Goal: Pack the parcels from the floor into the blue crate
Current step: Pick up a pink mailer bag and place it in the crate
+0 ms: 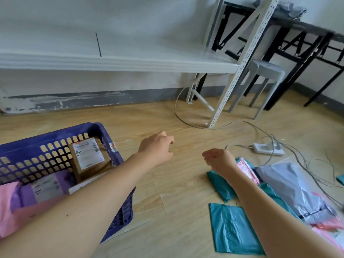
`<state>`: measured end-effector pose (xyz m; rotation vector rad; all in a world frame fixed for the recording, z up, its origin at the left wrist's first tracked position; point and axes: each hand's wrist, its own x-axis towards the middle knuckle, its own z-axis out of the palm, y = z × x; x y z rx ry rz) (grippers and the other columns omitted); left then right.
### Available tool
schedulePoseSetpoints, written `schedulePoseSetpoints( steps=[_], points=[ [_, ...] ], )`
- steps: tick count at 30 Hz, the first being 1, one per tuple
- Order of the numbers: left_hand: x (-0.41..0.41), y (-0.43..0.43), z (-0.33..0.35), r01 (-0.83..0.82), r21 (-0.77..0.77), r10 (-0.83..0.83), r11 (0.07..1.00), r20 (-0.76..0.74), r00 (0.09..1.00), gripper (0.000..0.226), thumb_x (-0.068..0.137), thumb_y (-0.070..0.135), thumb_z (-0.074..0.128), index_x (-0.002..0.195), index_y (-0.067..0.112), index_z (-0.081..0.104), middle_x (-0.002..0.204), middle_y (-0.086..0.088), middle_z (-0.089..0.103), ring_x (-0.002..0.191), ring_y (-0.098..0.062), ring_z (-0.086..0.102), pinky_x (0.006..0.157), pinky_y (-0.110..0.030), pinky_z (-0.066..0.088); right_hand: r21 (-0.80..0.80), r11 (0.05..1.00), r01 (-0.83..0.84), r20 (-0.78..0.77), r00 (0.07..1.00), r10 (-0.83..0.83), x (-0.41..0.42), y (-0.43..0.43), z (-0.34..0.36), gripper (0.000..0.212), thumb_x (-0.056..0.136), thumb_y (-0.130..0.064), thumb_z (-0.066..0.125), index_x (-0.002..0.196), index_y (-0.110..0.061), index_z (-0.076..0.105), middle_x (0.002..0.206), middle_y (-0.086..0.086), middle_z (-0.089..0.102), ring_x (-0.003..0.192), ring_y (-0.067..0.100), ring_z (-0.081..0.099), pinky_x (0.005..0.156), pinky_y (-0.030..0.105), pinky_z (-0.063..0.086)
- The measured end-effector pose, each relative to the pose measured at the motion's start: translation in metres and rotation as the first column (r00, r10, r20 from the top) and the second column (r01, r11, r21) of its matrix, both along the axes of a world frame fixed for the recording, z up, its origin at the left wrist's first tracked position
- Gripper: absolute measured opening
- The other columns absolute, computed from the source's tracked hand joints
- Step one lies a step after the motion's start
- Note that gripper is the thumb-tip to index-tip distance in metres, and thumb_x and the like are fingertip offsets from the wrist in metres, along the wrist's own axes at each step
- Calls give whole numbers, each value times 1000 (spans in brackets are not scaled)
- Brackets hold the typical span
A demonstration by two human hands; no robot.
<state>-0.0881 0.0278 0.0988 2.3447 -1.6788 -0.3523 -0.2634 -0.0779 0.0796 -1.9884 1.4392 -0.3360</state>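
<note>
The blue crate stands on the wooden floor at the left. Inside it lie a brown box with a white label, a purple mailer and a pink mailer. On the floor at the right lies a pile of parcels: a teal mailer nearest me, another teal one, a pink one and a grey one. My left hand hovers over bare floor just right of the crate, fingers loosely curled, holding nothing. My right hand hangs above the pile's far edge, also holding nothing.
A white power strip with several trailing cables lies beyond the parcels. A white metal shelf rack stands ahead, with a grey stool and black table legs behind it. Bare floor lies between crate and pile.
</note>
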Motion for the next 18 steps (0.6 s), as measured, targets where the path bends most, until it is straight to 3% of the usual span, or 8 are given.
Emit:
schedulePoseSetpoints(
  steps=[3,7,11,14,18],
  points=[
    [-21,-20,-9,38,42,-39,998,21,999,40,92,28,50,132,27,46,133,1,42,107,-20,52,73,-29,38,-8,999,39,-30,999,-39,-24,-14,-9,36,83,-1,48,106,-17,71,113,4,69,108,23,60,93,29,46],
    [-54,-52,-30,82,72,-82,994,-2,997,41,91,26,51,132,27,46,134,0,42,119,-22,47,83,-32,41,-26,996,83,-127,988,-85,-53,-36,-26,37,85,-4,47,110,-21,68,118,2,66,110,23,58,90,26,44],
    [-85,-91,-56,151,105,-149,983,-20,989,44,91,25,51,134,26,43,136,-1,40,123,-22,44,85,-33,41,-71,993,95,-269,957,-111,-76,-61,-54,37,88,-5,44,114,-18,67,119,2,65,109,23,57,82,24,44],
    [-99,-124,-76,187,110,-185,976,-33,982,46,91,24,50,136,25,41,138,-2,38,125,-22,42,86,-34,41,-81,991,109,-353,927,-131,-87,-82,-80,30,88,-7,46,107,-10,68,106,11,67,98,27,59,74,31,48],
    [-110,-168,-108,232,110,-227,967,-52,972,47,91,22,49,137,25,39,137,-2,39,124,-21,41,83,-32,39,-98,985,140,-413,895,-168,-95,-114,-116,27,90,-12,48,111,-13,65,106,7,65,97,25,58,60,26,38]
  ],
)
